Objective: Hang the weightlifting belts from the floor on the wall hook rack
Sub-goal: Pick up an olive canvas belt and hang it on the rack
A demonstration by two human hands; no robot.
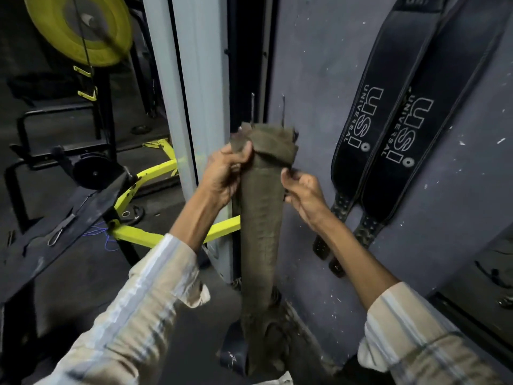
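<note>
At centre frame a person holds an olive-brown belt (262,218) upright against the grey wall (313,79). The left hand (224,173) grips the folded upper end of this belt, fingers closed around its left edge just below the fold. The right hand (304,194) pinches the belt's right edge between thumb and fingertips, the remaining fingers curled. The belt's lower end trails down toward the floor at lower centre, where another dark item (234,348) lies beside it; whether that is a further belt cannot be told.

Two thin metal prongs (283,109) rise just above the belt's folded top, at the centre of the frame. The fold sits directly beneath their tips; whether it is already caught on them cannot be told, as the fabric covers their base.

In the upper right, two black belts (394,126) marked "USI UNIVERSAL" hang flat on the wall side by side, their perforated ends pointing down.

Judgement: the step in hand is seating the olive belt on the prongs. The next move calls for settling the fold or buckle end over the prongs, confirming it bears the belt's weight, then loosening both hands in turn. Risk: the heavy lower length may drag the fold off the slim prongs once the hands let go.
</note>
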